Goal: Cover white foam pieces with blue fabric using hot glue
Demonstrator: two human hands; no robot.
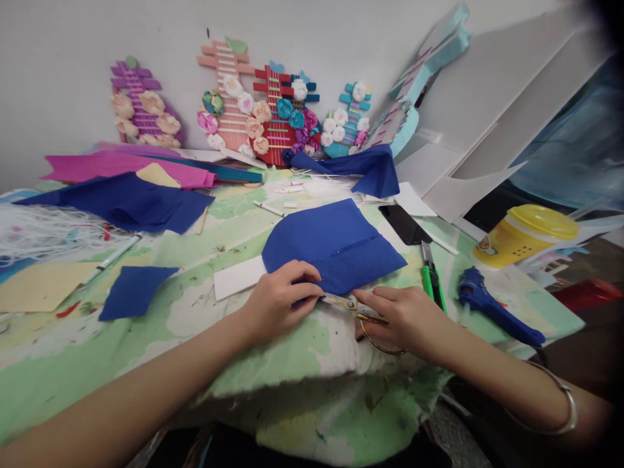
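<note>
A blue sheet of paper (322, 234) with a rounded left end lies in the middle of the table, a white strip (238, 277) sticking out from under its left side. My left hand (285, 296) pinches the near edge of the blue sheet. In my right hand (394, 318) is a pair of scissors (351, 304) with gold handles, fingers through the loops. Their blades point left at the sheet's near edge, close to my left fingertips. How far the blades are apart cannot be made out.
Right of the sheet lie a black phone (404, 224), a green utility knife (431, 279), a blue glue gun (492, 305) and a yellow tub (524, 237). A blue scrap (138, 291) and folded blue paper (127, 201) lie left. Several flower-covered instrument-shaped crafts (229, 97) lean against the wall.
</note>
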